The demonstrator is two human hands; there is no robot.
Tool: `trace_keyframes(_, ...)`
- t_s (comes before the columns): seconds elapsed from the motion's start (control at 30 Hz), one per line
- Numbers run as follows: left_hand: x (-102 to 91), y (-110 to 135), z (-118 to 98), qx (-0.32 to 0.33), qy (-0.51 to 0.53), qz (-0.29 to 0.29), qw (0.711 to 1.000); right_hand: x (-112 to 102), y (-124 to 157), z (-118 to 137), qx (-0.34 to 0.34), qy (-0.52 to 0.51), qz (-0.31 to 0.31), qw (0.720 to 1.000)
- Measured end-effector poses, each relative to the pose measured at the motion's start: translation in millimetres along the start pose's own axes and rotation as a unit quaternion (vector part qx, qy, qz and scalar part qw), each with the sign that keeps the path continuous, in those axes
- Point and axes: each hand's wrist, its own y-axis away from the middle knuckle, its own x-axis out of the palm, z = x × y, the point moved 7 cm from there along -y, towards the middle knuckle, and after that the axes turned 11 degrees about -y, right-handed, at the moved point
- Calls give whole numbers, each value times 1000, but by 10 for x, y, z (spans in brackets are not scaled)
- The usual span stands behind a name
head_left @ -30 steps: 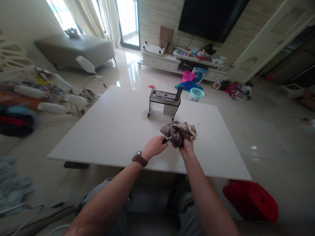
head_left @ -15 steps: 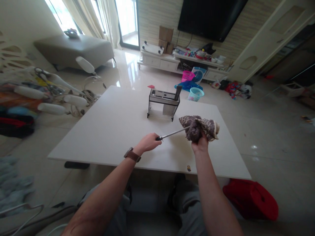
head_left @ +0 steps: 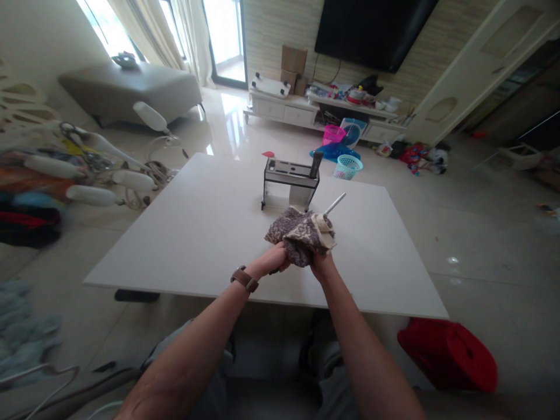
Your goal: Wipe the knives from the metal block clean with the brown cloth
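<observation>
My left hand [head_left: 276,258] is closed around the black handle of a sharpening steel [head_left: 336,202]. The steel's metal rod runs through a brown and cream patterned towel [head_left: 301,230], and its tip sticks out on the far right side. With my right hand [head_left: 322,263] I grip the bunched towel around the rod from below; most of these fingers are hidden by the cloth. Just beyond the towel a knife holder [head_left: 286,169] stands upright on the white table [head_left: 201,233]. A dark-handled knife [head_left: 315,165] sits in a slot at its right end.
A red stool [head_left: 448,354] stands by the table's near right corner. Past the far edge are a teal basket [head_left: 348,167], a pink basket [head_left: 333,135] and blue plastic [head_left: 330,151] on the floor. A lamp with several white shades [head_left: 133,179] is at the left.
The towel and my right hand have moved left along the rod towards my left hand. The rod, bare between the hands before, now shows its tip beyond the towel.
</observation>
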Motion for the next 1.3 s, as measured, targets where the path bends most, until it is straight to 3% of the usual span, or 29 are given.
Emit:
trace_keyframes(0.1,-47,-36,27,3,-56,-14,998,34,-13,51,-17,10,-5,1000)
trace_keyframes(0.2,-119,-51,17,16,-135,-63,989,5,-16,39,-28,15,-21,999)
trace_keyframes(0.37,-169,90,-110,52,-256,-177,949,-61,8,14,-54,21,-52,997)
trace_keyframes(0.47,-127,213,-176,45,-312,-214,924,-98,25,-24,-41,-1,-70,997)
trace_keyframes(0.7,-69,280,-229,15,-398,-206,894,-243,-2,-219,16,-54,-114,992)
trace_keyframes(1.1,-76,248,-227,43,-329,-218,918,-106,49,-93,-1,-28,-99,995)
trace_keyframes(1.3,-5,276,-198,43,-309,-212,926,-149,121,-56,-12,-16,-86,996)
